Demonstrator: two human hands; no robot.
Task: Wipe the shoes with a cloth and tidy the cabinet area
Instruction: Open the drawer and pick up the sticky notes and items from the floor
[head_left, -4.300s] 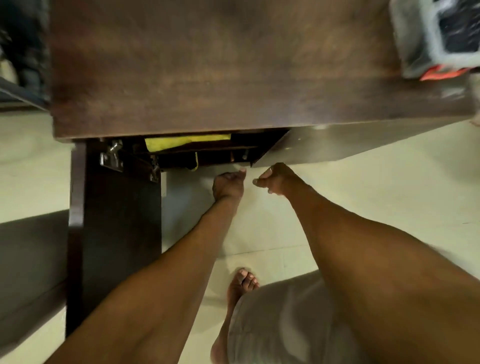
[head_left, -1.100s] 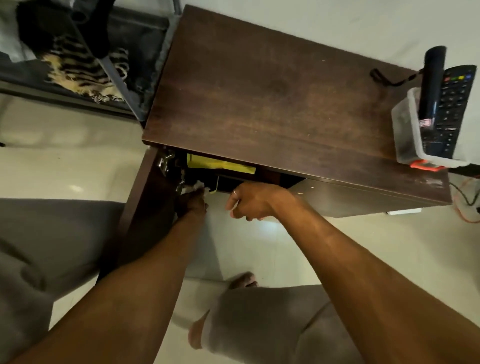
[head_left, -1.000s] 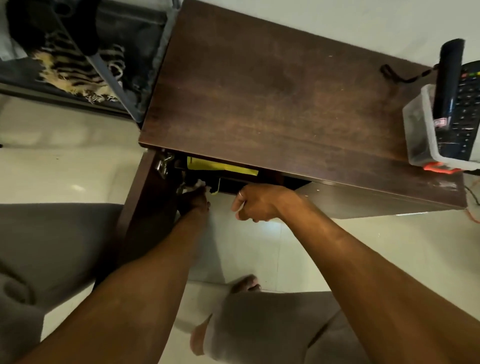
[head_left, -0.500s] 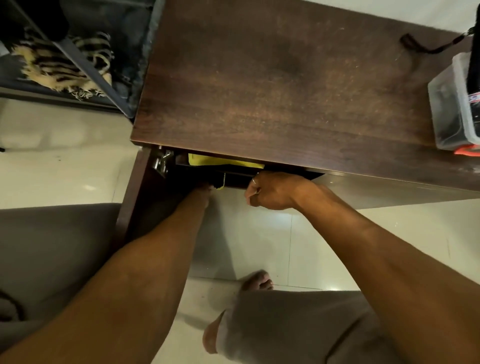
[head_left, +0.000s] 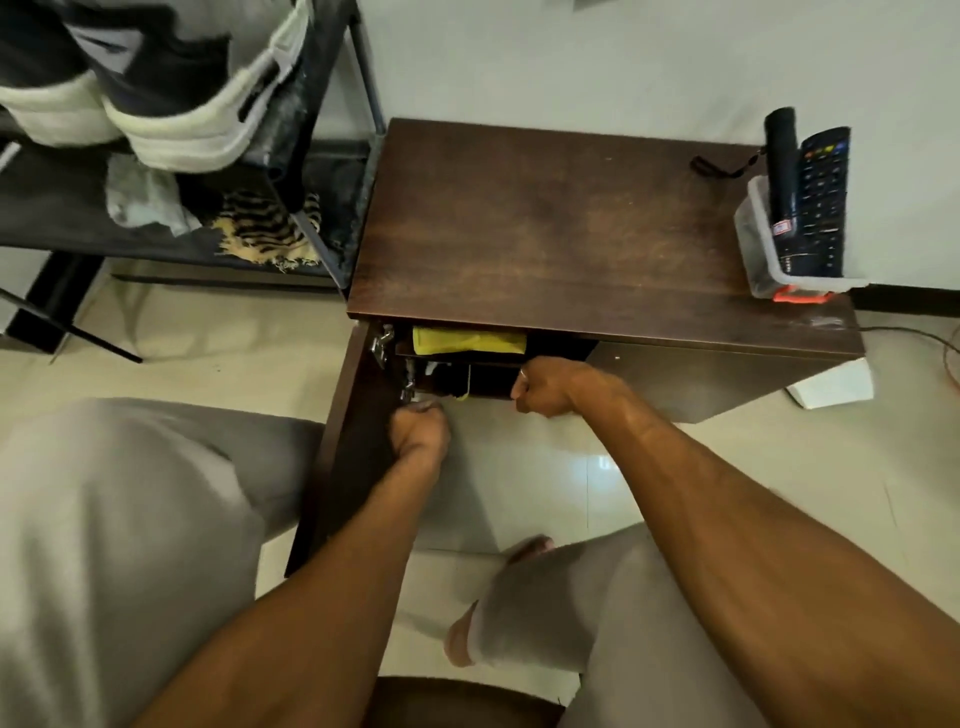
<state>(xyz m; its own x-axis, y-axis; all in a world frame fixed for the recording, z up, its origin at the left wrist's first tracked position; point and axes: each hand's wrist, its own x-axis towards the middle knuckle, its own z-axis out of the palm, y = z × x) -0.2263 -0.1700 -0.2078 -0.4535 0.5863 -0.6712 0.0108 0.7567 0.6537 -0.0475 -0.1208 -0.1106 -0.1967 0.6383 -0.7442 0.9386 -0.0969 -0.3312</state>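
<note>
- Position: you are crouched in front of the cabinet (head_left: 597, 218), whose left door (head_left: 353, 441) stands swung out toward you. Both hands are at the mouth of the open compartment.
- Left hand (head_left: 418, 431): clenched into a fist just below the lower hinge (head_left: 408, 387), at about 7 o'clock from the opening. A pale scrap shows at the knuckles; you cannot tell from this view whether it is a cloth or part of the hinge.
- Right hand (head_left: 545, 387): curled shut at the 4 o'clock edge of the opening. Whether it grasps anything is hidden by the knuckles.
- Task items: 2 shoes (head_left: 171, 88) sit on the rack (head_left: 332, 171) at 10 o'clock from the cabinet, well apart from both hands. A yellow folded item (head_left: 467, 340) lies on the upper shelf inside the cabinet; crumpled cloths (head_left: 140, 200) lie on the rack's lower tier.
- Judged step: retrieving or arranging contents in the lower compartment.
- Technique: keep your left wrist clear of the hinge metal, and draw items straight out toward 6 o'clock to avoid snagging the shelf edge.
- Keep the door fully open until both hands are out.
- Leave the container of remotes (head_left: 795, 228) at 2 o'clock undisturbed.
</note>
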